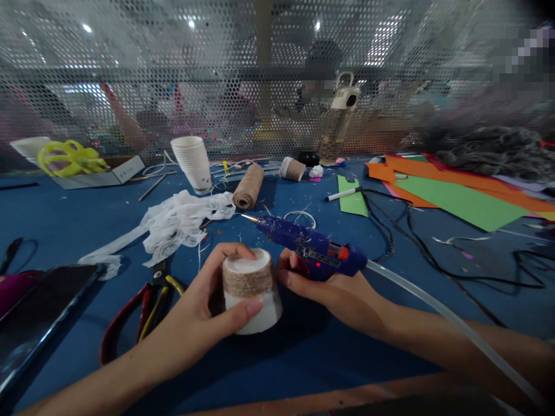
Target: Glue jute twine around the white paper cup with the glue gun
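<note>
My left hand is closed around a white paper cup turned bottom up, its thumb on the near side and its fingers at the upper edge. Brown twine wraps the cup's upper part, while the lower wall is bare white. In my right hand is a blue hot glue gun, gripped by its handle, with a small red light showing. Its metal nozzle points left, above and beyond the cup, apart from it. A clear glue stick sticks out of the gun's back end.
White lace, a twine roll and stacked paper cups lie beyond my hands. Pliers and a dark tablet-like device are at left. Black cord and coloured sheets occupy the right. A bottle stands by the perforated screen.
</note>
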Demonstrator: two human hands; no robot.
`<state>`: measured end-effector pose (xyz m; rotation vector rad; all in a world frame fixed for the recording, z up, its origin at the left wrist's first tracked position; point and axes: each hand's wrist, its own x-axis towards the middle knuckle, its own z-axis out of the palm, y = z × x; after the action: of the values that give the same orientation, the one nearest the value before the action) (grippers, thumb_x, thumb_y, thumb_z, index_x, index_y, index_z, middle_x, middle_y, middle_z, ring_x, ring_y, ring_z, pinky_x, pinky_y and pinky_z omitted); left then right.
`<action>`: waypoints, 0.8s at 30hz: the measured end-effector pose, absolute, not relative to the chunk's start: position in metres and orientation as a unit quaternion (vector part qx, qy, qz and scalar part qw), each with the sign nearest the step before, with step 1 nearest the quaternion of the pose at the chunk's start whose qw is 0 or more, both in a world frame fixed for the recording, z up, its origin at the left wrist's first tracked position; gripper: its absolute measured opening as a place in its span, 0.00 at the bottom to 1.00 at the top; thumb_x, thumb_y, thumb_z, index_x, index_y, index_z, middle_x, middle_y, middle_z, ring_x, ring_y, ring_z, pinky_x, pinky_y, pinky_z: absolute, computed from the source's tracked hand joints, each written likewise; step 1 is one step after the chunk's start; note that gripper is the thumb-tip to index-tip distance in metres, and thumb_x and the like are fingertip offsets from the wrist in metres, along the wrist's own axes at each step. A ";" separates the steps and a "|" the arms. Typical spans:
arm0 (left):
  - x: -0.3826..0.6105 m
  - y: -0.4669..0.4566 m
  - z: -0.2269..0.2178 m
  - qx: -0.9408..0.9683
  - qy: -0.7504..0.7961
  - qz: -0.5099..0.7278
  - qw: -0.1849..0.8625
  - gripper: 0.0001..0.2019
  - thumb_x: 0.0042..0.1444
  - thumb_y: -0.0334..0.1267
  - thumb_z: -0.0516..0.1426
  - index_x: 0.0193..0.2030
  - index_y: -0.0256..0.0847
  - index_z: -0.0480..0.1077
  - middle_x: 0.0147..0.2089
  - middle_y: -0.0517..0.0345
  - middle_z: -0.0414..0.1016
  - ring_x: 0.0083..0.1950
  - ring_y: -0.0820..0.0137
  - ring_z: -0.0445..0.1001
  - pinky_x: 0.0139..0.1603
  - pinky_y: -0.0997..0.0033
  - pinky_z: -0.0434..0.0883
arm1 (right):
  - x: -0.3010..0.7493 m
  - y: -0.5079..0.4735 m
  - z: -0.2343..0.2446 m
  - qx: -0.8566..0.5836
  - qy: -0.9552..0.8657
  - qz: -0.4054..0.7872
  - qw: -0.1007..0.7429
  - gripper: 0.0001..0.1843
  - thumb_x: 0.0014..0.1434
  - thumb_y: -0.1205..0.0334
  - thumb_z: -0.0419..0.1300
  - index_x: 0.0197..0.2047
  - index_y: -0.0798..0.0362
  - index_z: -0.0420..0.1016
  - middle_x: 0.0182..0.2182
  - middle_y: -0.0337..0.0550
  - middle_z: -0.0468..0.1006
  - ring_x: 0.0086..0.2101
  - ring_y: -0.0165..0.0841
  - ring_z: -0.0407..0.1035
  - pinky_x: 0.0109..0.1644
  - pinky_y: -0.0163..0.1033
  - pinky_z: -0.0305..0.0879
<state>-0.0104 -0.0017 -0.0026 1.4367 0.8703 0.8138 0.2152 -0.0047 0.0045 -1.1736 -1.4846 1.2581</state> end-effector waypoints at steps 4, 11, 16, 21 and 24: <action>-0.012 -0.001 -0.001 0.586 0.374 0.320 0.644 0.22 0.61 0.49 0.66 0.58 0.55 0.63 0.51 0.62 0.77 0.51 0.65 0.74 0.50 0.72 0.70 | 0.216 -0.005 0.003 -0.470 -0.606 0.489 0.416 0.09 0.55 0.57 0.66 0.30 0.49 0.71 0.30 0.36 0.75 0.36 0.35 0.72 0.48 0.44 0.70; -0.003 -0.007 0.009 0.542 0.426 0.318 0.651 0.30 0.56 0.49 0.68 0.60 0.55 0.61 0.50 0.61 0.79 0.51 0.62 0.75 0.50 0.67 0.70 | 0.217 -0.006 -0.001 -0.470 -0.608 0.483 0.420 0.09 0.56 0.56 0.66 0.32 0.48 0.70 0.35 0.37 0.78 0.40 0.37 0.73 0.53 0.48 0.69; -0.002 -0.008 0.010 0.532 0.444 0.308 0.652 0.32 0.55 0.52 0.68 0.62 0.57 0.59 0.52 0.62 0.80 0.52 0.61 0.75 0.53 0.66 0.70 | 0.217 -0.006 0.000 -0.464 -0.604 0.492 0.422 0.09 0.56 0.58 0.66 0.32 0.48 0.69 0.35 0.37 0.79 0.40 0.36 0.74 0.52 0.47 0.71; -0.008 -0.001 0.002 0.548 0.422 0.318 0.648 0.35 0.57 0.51 0.68 0.66 0.60 0.56 0.57 0.61 0.78 0.56 0.61 0.75 0.54 0.68 0.70 | 0.219 -0.007 -0.003 -0.476 -0.610 0.486 0.407 0.08 0.58 0.55 0.66 0.34 0.48 0.73 0.36 0.37 0.81 0.40 0.36 0.75 0.51 0.46 0.73; -0.010 0.001 -0.001 0.542 0.406 0.336 0.655 0.33 0.59 0.49 0.67 0.66 0.60 0.56 0.60 0.61 0.77 0.58 0.62 0.74 0.53 0.71 0.71 | 0.219 -0.007 -0.005 -0.483 -0.606 0.477 0.414 0.09 0.57 0.53 0.68 0.35 0.48 0.76 0.35 0.38 0.82 0.38 0.37 0.76 0.48 0.45 0.75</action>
<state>-0.0099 0.0012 -0.0012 1.2280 0.9198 0.7623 0.2193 -0.0073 -0.0052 -1.2143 -1.5237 1.2001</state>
